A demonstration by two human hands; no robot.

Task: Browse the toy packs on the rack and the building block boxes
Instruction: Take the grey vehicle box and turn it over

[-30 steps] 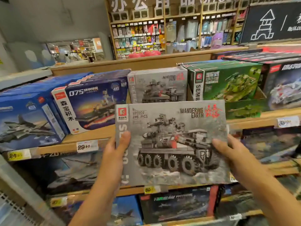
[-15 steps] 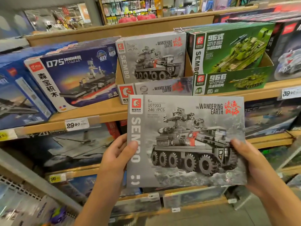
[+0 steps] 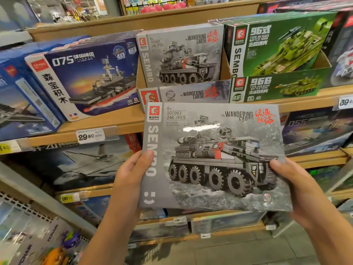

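Both hands hold one grey building block box point(image 3: 214, 157) up in front of the shelves: the left hand point(image 3: 129, 175) grips its left edge, thumb pressed flat over the white "SEMBO" lettering on the front with the fingers curled out of sight behind, while the right hand point(image 3: 292, 186) grips the lower right edge, thumb tip lying on the printed vehicle's rear and the rest of the fingers hidden behind the carton. This box, marked 107003, 246 PCS and "Wandering Earth", faces the camera, tilted slightly, with glare across its film wrap. Directly behind it, on the upper wooden shelf point(image 3: 118, 121), an open display carton point(image 3: 183, 94) holds a matching grey box point(image 3: 183, 56) standing upright. Just to the right stands a green tank box point(image 3: 277, 43) in its own green tray. To the left leans a blue warship box point(image 3: 86, 75) labelled 075, above a price tag point(image 3: 89, 135) reading 29.90. Lower shelves carry darker, blurred boxes, and hanging toy packs point(image 3: 57, 245) show at the bottom left.
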